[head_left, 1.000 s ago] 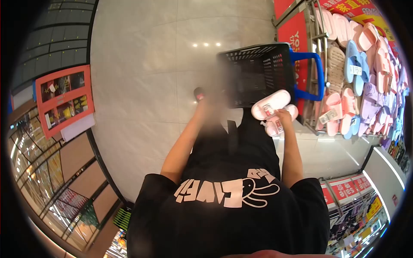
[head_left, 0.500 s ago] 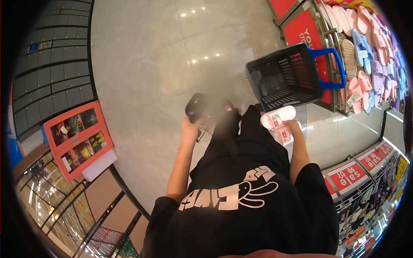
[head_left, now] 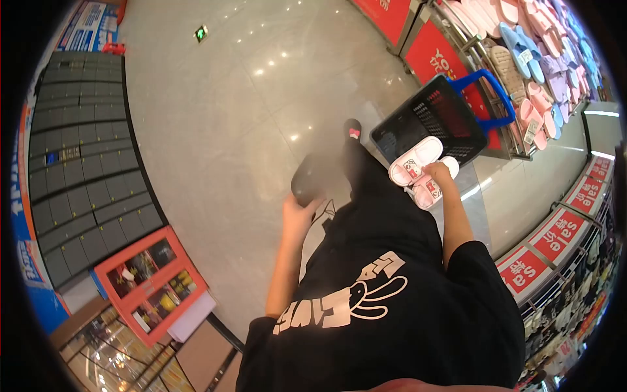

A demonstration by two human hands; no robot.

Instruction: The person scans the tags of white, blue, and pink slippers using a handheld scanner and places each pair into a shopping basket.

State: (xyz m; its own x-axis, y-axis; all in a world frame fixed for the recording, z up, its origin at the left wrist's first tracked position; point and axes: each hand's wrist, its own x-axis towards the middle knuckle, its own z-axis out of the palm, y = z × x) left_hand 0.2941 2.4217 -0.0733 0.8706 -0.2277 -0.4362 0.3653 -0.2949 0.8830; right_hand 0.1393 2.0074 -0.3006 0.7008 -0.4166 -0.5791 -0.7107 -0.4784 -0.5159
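Observation:
My left hand (head_left: pixel 302 210) is closed on a dark rounded object (head_left: pixel 310 179), held low ahead of my left thigh; blur hides its kind. A thin dark cord loop (head_left: pixel 326 210) hangs beside that hand. My right hand (head_left: pixel 444 175) grips a pair of pink and white slippers (head_left: pixel 418 161) with a cartoon picture on each strap. Just beyond the slippers, and partly covered by them, is a black shopping basket (head_left: pixel 398 134) with a blue handle (head_left: pixel 506 108).
Racks of colourful slippers (head_left: pixel 522 52) stand at the right behind red panels (head_left: pixel 436 62). Red sale signs (head_left: pixel 552 238) line a shelf at lower right. Grey lockers (head_left: pixel 81 163) and a red-framed display case (head_left: pixel 153 284) are on the left, with shiny tiled floor (head_left: pixel 228 117) between.
The view has turned, and the lockers and display case sit lower. One foot now shows further forward. The slippers have moved up over the basket's near edge; both hands keep their holds.

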